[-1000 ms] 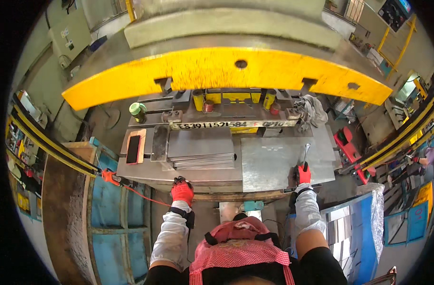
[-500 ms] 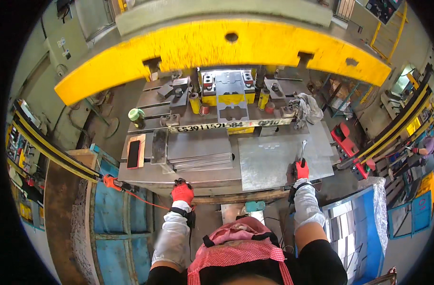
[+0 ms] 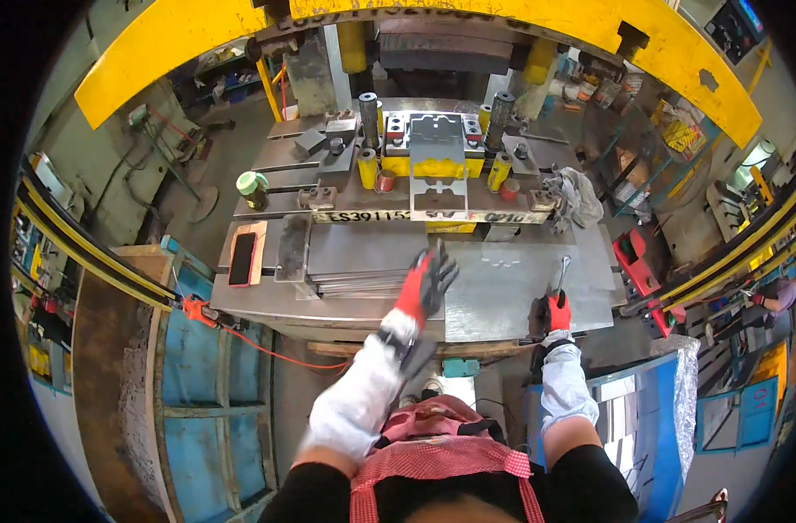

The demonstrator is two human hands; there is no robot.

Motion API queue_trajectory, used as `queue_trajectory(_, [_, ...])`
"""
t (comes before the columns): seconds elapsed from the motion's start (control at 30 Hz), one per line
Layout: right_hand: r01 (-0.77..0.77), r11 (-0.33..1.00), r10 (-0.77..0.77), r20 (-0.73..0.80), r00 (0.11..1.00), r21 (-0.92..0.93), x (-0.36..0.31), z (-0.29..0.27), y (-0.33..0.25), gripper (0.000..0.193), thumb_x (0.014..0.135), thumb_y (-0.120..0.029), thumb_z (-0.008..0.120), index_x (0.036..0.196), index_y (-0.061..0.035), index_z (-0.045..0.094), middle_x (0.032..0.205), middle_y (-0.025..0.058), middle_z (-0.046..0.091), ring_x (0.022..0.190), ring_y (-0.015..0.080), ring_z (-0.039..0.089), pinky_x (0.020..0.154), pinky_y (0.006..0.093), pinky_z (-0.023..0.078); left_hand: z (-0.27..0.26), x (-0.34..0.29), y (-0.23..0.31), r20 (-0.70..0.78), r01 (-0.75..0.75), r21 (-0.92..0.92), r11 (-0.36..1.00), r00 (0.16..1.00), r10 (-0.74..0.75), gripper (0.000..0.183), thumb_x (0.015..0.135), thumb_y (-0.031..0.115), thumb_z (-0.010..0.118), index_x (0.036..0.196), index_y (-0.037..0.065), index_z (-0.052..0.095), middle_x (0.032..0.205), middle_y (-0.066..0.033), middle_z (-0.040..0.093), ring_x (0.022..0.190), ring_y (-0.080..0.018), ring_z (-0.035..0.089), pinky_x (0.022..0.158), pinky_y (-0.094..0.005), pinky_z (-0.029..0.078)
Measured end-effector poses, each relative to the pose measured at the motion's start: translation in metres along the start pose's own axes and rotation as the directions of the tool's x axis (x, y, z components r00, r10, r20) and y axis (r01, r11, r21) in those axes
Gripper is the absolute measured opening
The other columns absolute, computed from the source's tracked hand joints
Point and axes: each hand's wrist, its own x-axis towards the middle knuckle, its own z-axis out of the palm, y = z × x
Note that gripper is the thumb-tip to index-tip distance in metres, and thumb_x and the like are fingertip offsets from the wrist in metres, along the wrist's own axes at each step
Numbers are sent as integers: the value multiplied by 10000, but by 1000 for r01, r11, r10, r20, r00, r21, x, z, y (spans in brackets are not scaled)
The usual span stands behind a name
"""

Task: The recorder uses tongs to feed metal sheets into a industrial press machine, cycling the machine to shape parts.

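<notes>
Stack of metal sheets (image 3: 367,244): it lies flat on the counter (image 3: 254,301), its left side against a grey bracket (image 3: 293,248) that probably serves to line up the edges, though the near edges step out slightly. Over its near right corner is the left hand (image 3: 426,283), gloved in red and black, its fingers spread and grasping nothing; the glove is blurred and hides that corner, so whether it touches the top sheet cannot be told. To the right of the stack lies a flat pale sheet (image 3: 494,296), and at the right part of it the right hand (image 3: 556,312) has its fingers wrapped round a slim silver tool (image 3: 564,272), head pointing away from the person, likely for reach; the grip end is lost inside the fist. Left of the stack, past the bracket, rests a dark phone (image 3: 243,259), seemingly set aside from the sheets. Beyond the stack, to its right, a metal piece with cut-outs (image 3: 439,166) lies over the yellow die (image 3: 396,166). Farther beyond the stack, the yellow beam (image 3: 581,17) is cut off by the upper edge.
</notes>
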Motion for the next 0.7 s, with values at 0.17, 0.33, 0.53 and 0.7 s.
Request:
queue_trajectory(0.17, [-163,966,136,139,981,200,-28,27,-65,177,774,-158,568,904,-59,502,664,25,511,562,124,488,507,286,414,-19,111,22,-71,-95,-295,951,994,77,324,816,333,610,993,68,553,949,-104,595,792,-233,566,713,-352,505])
queue_trajectory(0.33, [-278,908,225,193,955,315,-27,26,-51,296,797,-113,562,1083,-62,505,683,3,522,543,94,469,493,257,413,8,119,19,-12,-67,-287,956,998,66,270,849,291,545,1061,124,537,1076,-70,587,959,-251,578,826,-438,484])
queue_trajectory(0.53, [-86,946,-80,482,873,314,-45,90,-198,560,819,-72,561,1332,-86,338,913,53,592,658,72,513,577,230,455,-6,121,25,-68,-164,-241,957,986,152,250,872,252,506,1084,126,551,1056,-102,592,943,-276,584,865,-439,474])
queue_trajectory(0.7, [-39,914,-215,563,798,405,-54,125,-217,569,791,-61,587,1316,-76,369,909,29,595,679,57,493,610,227,448,-6,106,29,-103,-186,-57,981,978,180,340,894,301,488,1141,67,473,1057,-127,574,898,-274,594,821,-385,503])
